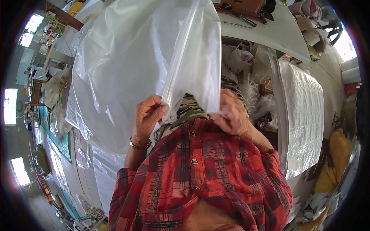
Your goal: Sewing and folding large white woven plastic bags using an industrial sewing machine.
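Observation:
A large sheet of translucent white plastic film [127, 50] spreads over the work surface and hangs toward my lap. My left hand [148, 112], with a bracelet on its wrist, pinches the folded, gathered edge of the film between thumb and fingers. On the other side of a gap in the film, my right hand [234, 115] closes on the sheet's right corner; its fingers are slightly blurred. Between both hands the film's near edge curves up, and camouflage trousers show below it.
A brown sewing machine [246, 8] stands on the white table [266, 32] at the far right, with a dark slim tool [243, 19] beside it. Folded white plastic sheets [302, 115] hang to my right. Crumpled clear plastic [264, 107] lies under the table. Yellow cloth [335, 161] sits farther right.

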`<control>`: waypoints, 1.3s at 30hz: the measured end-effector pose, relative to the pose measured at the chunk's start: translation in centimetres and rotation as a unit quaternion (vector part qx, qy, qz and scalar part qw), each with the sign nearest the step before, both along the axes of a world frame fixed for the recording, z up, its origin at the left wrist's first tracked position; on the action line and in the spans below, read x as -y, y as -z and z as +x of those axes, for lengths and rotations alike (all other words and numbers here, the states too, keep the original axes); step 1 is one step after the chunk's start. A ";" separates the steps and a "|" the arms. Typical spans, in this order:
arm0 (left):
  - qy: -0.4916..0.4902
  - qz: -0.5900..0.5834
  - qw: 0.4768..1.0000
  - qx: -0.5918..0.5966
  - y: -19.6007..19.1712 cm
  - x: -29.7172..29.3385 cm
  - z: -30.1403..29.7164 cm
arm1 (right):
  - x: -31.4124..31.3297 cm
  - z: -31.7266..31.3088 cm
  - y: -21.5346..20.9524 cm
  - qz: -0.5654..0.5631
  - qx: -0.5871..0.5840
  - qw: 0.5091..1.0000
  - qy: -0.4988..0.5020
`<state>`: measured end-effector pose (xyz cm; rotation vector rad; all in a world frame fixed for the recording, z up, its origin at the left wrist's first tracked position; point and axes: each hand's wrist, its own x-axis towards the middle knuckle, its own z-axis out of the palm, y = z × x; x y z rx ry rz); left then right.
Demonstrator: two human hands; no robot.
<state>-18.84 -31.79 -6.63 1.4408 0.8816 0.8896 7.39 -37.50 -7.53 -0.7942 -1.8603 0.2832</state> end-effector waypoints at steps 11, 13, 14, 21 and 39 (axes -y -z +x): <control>0.011 -0.044 0.999 0.012 -1.4 -0.4 -0.9 | 0.1 -4.8 -1.7 0.013 -0.015 0.994 -0.105; 0.013 -0.045 0.999 0.009 -1.3 -0.4 -1.0 | 0.4 -4.3 -1.7 0.023 -0.018 0.994 -0.109; 0.007 -0.047 0.999 0.013 -1.3 -0.5 -1.0 | 0.4 -4.1 -1.7 0.034 -0.025 0.993 -0.106; 0.031 -0.046 0.998 -0.042 -2.5 -0.2 -0.2 | -0.2 -5.1 -1.7 -0.027 0.036 0.992 -0.114; 0.052 0.073 0.991 -0.100 -2.4 -0.1 -0.1 | -2.1 -7.1 -0.8 -0.057 0.020 0.989 -0.138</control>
